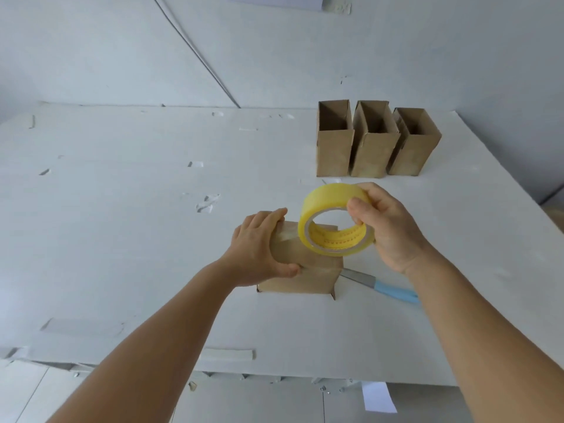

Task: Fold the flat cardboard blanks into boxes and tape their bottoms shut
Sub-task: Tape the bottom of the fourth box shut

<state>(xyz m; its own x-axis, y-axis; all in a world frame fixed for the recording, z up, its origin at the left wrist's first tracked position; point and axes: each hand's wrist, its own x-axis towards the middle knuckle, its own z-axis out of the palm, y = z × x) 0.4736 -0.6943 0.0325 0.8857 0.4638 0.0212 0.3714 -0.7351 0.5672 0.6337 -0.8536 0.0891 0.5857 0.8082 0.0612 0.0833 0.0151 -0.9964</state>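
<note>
**Layout around the hands**

Box (300,270) on worktop (122,239), under left hand (259,248). Tape roll (334,219) in right hand (387,227), above the box's right side. Knife (381,285) lies below right hand, just right of box. Three boxes (374,138) stand in a row beyond right hand.

I'm at a makeshift packing station: a white table (152,239) against bare white walls, three folded boxes (375,138) at its far right corner.

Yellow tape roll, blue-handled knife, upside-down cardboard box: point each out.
Yellow tape roll (323,199): head view, outer band at top.
Blue-handled knife (396,293): head view, middle of handle.
Upside-down cardboard box (305,280): head view, near side wall.
</note>
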